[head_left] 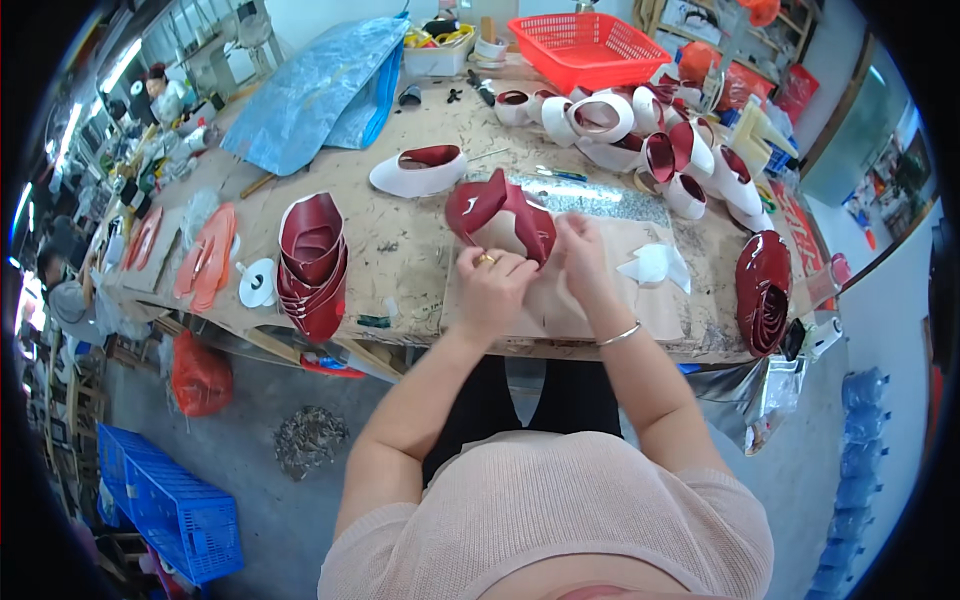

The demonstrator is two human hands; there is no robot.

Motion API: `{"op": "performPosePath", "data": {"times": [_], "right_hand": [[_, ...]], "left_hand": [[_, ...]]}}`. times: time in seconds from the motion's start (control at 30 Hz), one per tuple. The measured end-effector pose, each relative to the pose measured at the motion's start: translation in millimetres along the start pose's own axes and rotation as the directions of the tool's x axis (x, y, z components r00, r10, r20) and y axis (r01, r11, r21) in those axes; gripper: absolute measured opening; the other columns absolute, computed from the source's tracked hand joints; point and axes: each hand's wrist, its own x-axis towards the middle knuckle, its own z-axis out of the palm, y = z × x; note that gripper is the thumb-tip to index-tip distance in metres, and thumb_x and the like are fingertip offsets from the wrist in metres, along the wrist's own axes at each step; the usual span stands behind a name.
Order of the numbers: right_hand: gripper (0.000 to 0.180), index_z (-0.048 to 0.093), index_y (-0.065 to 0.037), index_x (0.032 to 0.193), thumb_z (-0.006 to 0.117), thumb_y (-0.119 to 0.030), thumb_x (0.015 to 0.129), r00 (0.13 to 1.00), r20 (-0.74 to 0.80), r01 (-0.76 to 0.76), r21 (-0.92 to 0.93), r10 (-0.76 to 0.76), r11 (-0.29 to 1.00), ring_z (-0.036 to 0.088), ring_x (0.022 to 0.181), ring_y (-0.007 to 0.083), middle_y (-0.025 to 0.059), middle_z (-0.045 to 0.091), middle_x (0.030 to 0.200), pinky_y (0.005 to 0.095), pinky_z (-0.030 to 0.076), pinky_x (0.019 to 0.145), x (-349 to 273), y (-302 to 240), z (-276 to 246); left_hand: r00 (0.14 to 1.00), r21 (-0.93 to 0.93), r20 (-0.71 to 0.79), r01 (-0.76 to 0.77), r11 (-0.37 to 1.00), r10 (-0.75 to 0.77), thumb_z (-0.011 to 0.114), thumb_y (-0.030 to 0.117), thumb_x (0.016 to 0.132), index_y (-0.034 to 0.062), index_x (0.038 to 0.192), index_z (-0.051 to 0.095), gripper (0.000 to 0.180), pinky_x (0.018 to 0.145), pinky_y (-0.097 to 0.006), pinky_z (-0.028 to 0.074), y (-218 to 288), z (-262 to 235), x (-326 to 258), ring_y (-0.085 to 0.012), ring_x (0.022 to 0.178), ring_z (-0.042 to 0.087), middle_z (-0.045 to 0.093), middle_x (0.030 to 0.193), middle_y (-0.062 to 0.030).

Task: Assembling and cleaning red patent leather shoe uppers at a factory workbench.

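A glossy dark red shoe upper [482,207] with a beige inner face is held just above the work board in front of me. My left hand [492,288], with a ring on it, is closed on its near edge. Close by the upper's right side, my right hand [584,258] has its fingers pressed together; what they pinch, if anything, is hidden. To the right of that hand lies a white cut piece [656,266] on the beige board [580,310]. A white shoe upper with red lining [418,178] stands beyond my left hand.
Nested red uppers stand in a left stack [312,262] and a right stack [763,290]. Several white-and-red uppers [603,118] crowd the back right below a red basket [590,55]. Blue sheeting [318,95] covers the back left. A white roll [257,283] lies near the left edge.
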Motion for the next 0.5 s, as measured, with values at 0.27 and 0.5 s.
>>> {"op": "performPosePath", "data": {"times": [0.27,0.5], "right_hand": [[0.042,0.066,-0.003,0.104,0.076,-0.025,0.07,0.377,0.79,0.919,-0.382,0.483,-0.091,0.064,0.093,0.0292,0.0127,0.067,0.101,0.0376,0.05,0.081,-11.3,-82.9,14.1],[0.035,0.07,0.002,0.082,0.076,-0.03,0.069,0.53,0.62,0.79,-0.609,0.578,-0.071,0.066,0.08,0.0338,0.0178,0.068,0.08,0.0398,0.052,0.071,-1.8,-62.0,48.3]], "left_hand": [[0.722,0.266,0.531,-0.64,0.721,0.444,0.057,0.015,0.077,0.0151,0.078,0.066,0.009,0.094,-0.039,0.03,-21.7,-25.2,-2.3,-0.0129,0.094,0.055,0.056,0.078,0.0022],[0.851,0.212,0.397,-0.448,0.869,0.342,0.056,0.014,0.079,0.0125,0.089,0.068,0.015,0.091,-0.037,0.03,-24.5,-19.8,-14.3,-0.0127,0.095,0.054,0.058,0.084,0.0023]]}}
